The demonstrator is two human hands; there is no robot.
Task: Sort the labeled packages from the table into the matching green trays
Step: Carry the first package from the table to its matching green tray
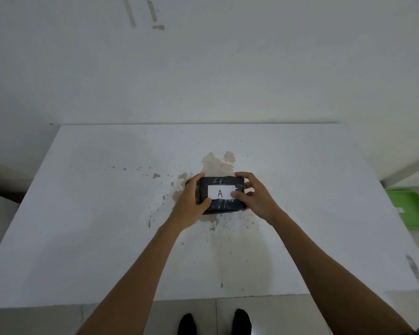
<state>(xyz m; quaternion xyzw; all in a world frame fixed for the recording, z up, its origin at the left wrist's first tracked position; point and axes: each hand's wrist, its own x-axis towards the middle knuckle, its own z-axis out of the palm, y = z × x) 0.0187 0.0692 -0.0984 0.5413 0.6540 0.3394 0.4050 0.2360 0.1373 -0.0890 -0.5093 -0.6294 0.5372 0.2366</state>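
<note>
A black wrapped package (221, 204) with a white label reading "A" sits near the middle of the white table (94, 213). My left hand (191, 201) grips its left end, thumb on the front edge and fingers over the far edge. Its right end is gripped by my right hand (254, 197), whose thumb covers the label's right edge. One green tray (411, 209) lies on the floor to the right of the table, partly cut off by the frame; any label on it is unreadable.
The table top bears brown stains around the package and a dark scuff at the front right corner. A white wall stands behind the table. My two dark shoes (213, 322) show on the tiled floor at the table's near edge.
</note>
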